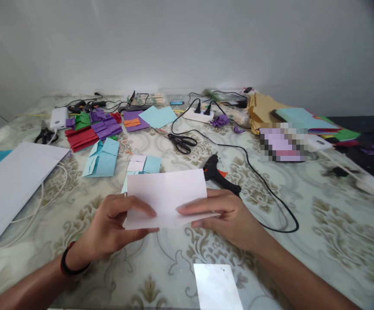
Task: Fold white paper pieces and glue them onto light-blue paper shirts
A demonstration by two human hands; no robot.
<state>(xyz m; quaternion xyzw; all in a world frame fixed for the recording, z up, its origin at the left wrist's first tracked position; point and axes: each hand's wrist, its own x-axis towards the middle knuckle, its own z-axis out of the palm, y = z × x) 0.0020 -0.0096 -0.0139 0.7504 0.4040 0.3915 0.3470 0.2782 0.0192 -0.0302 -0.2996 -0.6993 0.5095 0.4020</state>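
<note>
Both hands (109,219) pinch a creased white paper (167,193)
Uneven finger pressure could skew the crease; drifting closer, the glue gun (221,174) could snag it

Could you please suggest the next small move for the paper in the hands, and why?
I would probably press the right hand's fingers gently along the lower part of the white paper while the left hand steadies it: both hands already pinch it there, and that part looks bent, though I cannot see a sharp crease.
</note>
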